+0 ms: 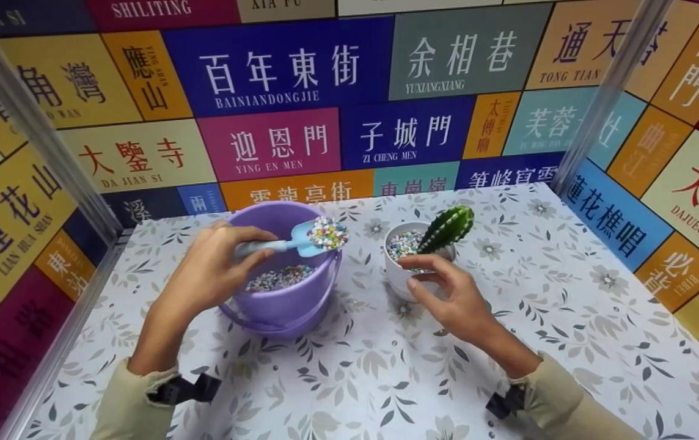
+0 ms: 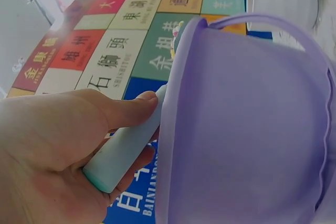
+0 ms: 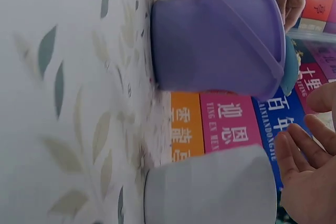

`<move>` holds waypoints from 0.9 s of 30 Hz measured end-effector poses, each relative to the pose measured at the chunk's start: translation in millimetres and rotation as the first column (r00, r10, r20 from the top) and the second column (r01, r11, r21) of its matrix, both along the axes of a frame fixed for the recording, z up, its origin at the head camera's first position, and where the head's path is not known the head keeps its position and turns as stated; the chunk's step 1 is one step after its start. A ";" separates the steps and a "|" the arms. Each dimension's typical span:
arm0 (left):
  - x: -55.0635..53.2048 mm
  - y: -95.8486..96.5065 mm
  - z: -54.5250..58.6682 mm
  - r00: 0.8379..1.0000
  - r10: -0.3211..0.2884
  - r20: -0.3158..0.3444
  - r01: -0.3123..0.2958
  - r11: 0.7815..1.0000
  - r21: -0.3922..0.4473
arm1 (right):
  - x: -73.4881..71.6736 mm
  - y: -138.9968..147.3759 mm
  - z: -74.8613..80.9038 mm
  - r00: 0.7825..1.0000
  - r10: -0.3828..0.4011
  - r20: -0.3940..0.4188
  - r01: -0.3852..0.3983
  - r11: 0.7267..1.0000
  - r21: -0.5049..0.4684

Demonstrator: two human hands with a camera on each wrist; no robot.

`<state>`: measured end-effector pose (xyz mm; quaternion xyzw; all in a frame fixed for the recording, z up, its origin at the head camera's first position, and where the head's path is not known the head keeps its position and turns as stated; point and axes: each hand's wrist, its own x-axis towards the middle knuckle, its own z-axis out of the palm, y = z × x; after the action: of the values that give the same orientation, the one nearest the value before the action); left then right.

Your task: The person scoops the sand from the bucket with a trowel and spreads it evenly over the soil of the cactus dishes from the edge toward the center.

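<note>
My left hand (image 1: 212, 260) grips the pale blue handle (image 2: 123, 153) of a small shovel. Its light blue scoop (image 1: 305, 239) carries a heap of multicoloured pebbles (image 1: 327, 233) above the rim of a purple bucket (image 1: 285, 311). More pebbles (image 1: 279, 278) lie inside the bucket. To the right stands a white plant pot (image 1: 399, 280), holding pebbles and a green cactus (image 1: 447, 227) that leans right. My right hand (image 1: 447, 293) is at the pot's near rim, fingers loosely bent and thumb apart. In the right wrist view, these fingers (image 3: 302, 148) show beside the pot's rim, gripping nothing.
A white tablecloth (image 1: 349, 385) with a grey leaf pattern covers the table. Colourful panels (image 1: 276, 73) with printed characters rise behind and at both sides. The bucket's purple handle (image 1: 319, 311) hangs down its near side.
</note>
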<state>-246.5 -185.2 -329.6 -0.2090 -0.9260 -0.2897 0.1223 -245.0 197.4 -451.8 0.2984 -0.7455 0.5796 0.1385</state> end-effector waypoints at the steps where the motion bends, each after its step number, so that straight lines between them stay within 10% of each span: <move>1: -0.5 2.4 -0.4 1.000 -0.002 0.007 0.002 1.000 0.005 | -1.2 3.9 -1.3 1.000 -0.013 -0.006 0.013 1.000 0.001; 13: -4.6 33.3 -7.3 0.999 -0.034 -0.018 0.034 0.999 0.011 | -11.9 44.6 -17.9 0.973 -0.226 -0.052 0.229 0.971 0.067; 27: -9.7 59.0 -12.6 0.997 -0.080 -0.022 0.080 0.997 0.013 | -46.8 70.4 -28.0 0.926 -0.354 0.133 0.332 0.929 0.162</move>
<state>-256.3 -126.2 -342.2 -0.2481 -0.9134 -0.2986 0.1221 -291.8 267.7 -479.8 0.1246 -0.8327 0.5161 0.1572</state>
